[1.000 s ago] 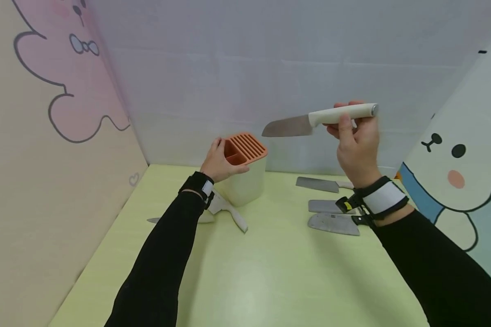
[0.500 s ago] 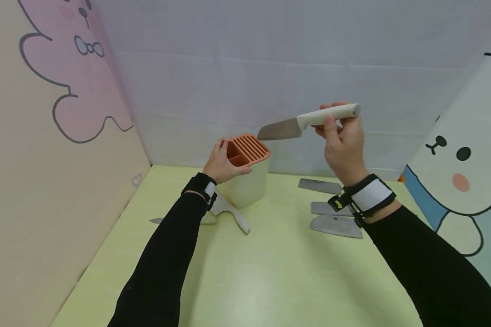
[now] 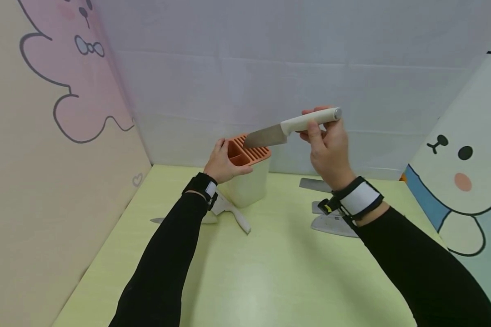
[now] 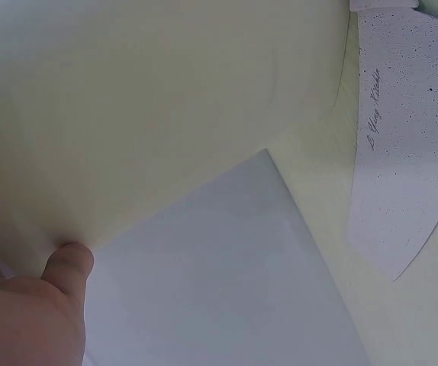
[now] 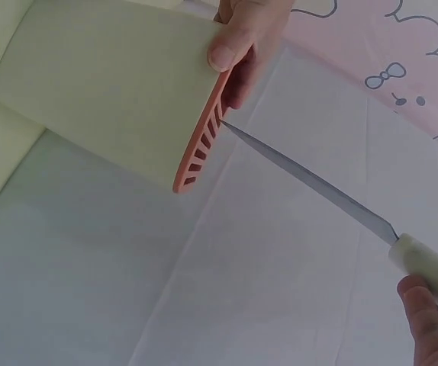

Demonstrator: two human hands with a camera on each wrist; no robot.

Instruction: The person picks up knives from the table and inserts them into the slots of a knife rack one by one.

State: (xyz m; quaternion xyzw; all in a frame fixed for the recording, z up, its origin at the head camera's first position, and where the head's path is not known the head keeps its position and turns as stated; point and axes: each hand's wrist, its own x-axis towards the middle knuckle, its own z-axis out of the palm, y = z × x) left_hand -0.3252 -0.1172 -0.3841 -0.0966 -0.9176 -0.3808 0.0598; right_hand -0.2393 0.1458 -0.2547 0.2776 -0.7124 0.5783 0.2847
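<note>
My left hand [image 3: 222, 165] grips a cream knife block [image 3: 249, 184] at its top edge, thumb along the near side. The block's orange lid [image 3: 259, 156] has parallel slots and open compartments. Up in the air, my right hand [image 3: 331, 152] holds a kitchen knife [image 3: 266, 137] by its white handle, blade pointing left and slightly down. In the right wrist view the knife's tip [image 5: 230, 126] overlaps the slotted end of the lid. The left wrist view shows my left thumb [image 4: 70, 267] against the block's wall.
Beside the block lie a white-handled cleaver [image 3: 240, 220] and a small knife [image 3: 209, 218], partly hidden by my left arm. Several wide blades, including a grey cleaver [image 3: 333, 225], lie under my right wrist. Walls [image 3: 270, 91] bound the pale table [image 3: 245, 272].
My right hand has moved left with the kitchen knife, bringing its blade from beside the block to over the slotted lid. My left hand stays on the block.
</note>
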